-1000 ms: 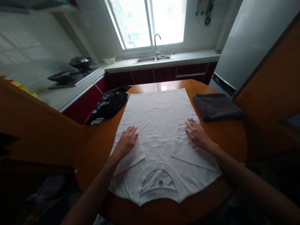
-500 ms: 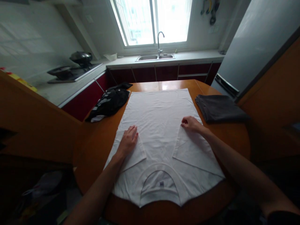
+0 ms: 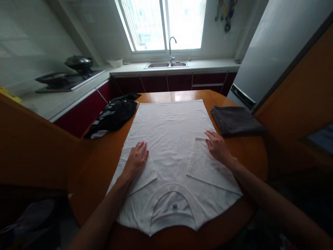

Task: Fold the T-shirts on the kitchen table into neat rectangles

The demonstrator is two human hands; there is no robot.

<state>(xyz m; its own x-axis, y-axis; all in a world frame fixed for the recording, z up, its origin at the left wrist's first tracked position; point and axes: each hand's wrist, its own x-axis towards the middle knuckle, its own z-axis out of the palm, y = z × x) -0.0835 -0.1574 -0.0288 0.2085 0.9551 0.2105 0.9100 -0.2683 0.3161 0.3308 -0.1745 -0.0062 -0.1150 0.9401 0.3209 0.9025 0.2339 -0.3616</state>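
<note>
A white T-shirt (image 3: 171,139) lies spread flat on the table, its neckline towards me and its hem at the far side. Both sleeves are folded inward over the body. My left hand (image 3: 137,157) rests flat on the left sleeve, fingers stretched out and holding nothing. On the other side, my right hand (image 3: 217,146) lies open by the outer edge of the right sleeve (image 3: 203,165), its fingers apart and touching the shirt.
The wooden table (image 3: 88,166) has a rounded edge. Black clothing (image 3: 114,114) lies crumpled at its left, and a folded dark grey cloth (image 3: 235,119) at its right. Beyond stand a sink (image 3: 166,65), a stove (image 3: 70,81) with pans, and a fridge (image 3: 262,45).
My right hand has let go of the sleeve's corner, opened and shifted outward to the shirt's edge. My left hand stays on the left sleeve. The whole view has shifted slightly.
</note>
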